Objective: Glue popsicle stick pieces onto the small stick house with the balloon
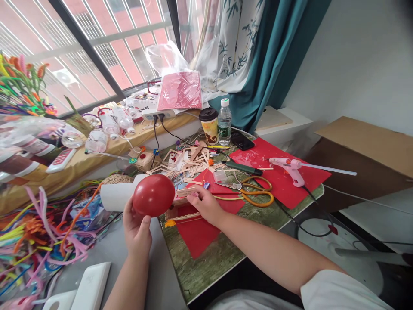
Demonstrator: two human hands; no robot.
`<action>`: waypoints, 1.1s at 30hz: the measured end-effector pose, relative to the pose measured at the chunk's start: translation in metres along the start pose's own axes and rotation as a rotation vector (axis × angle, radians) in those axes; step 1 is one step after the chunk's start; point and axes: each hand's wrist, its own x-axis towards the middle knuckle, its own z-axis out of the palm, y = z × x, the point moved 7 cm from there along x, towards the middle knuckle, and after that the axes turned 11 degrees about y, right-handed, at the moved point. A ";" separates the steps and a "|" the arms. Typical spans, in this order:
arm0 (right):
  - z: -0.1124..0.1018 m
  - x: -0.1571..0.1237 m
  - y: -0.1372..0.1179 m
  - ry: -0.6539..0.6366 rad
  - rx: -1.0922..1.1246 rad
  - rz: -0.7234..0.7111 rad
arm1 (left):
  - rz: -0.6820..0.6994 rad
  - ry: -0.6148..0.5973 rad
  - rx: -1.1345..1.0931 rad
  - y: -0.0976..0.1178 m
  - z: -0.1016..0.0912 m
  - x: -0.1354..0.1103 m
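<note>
My left hand (138, 228) cups a small inflated red balloon (154, 195) from below and the side, fingers closed round it. To its right, my right hand (206, 204) has its thumb and fingers pinched at a small craft-stick frame (187, 192), just beside the balloon. The lower part of that frame sits over a red paper sheet (196, 241) and is partly hidden by the balloon and hand. A yellow-orange piece (170, 223) lies below the balloon. Gold-handled scissors (260, 191) rest right of my right hand.
A pink glue gun (292, 168) lies on red paper at the right, its cord trailing off the table. Loose craft sticks (190, 161), a green cutter (243, 168), a paper cup (209, 127) and a water bottle (224, 122) stand behind. Pipe cleaners (41, 237) are heaped left.
</note>
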 end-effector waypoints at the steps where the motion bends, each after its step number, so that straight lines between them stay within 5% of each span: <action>1: 0.000 0.000 0.000 0.000 0.004 -0.004 | 0.012 0.006 -0.004 0.002 0.000 0.001; 14: -0.001 0.000 -0.001 -0.017 0.071 0.023 | 0.081 0.049 -0.043 0.017 0.006 0.005; 21: -0.001 0.000 -0.002 -0.019 0.082 0.017 | -0.071 0.182 -0.220 -0.002 -0.008 0.015; 26: 0.000 -0.001 -0.006 -0.027 0.078 0.020 | -0.083 0.320 -0.142 -0.011 -0.021 0.015; 33: 0.000 -0.001 -0.007 -0.030 0.097 0.010 | -0.049 0.273 -0.108 -0.008 -0.014 0.006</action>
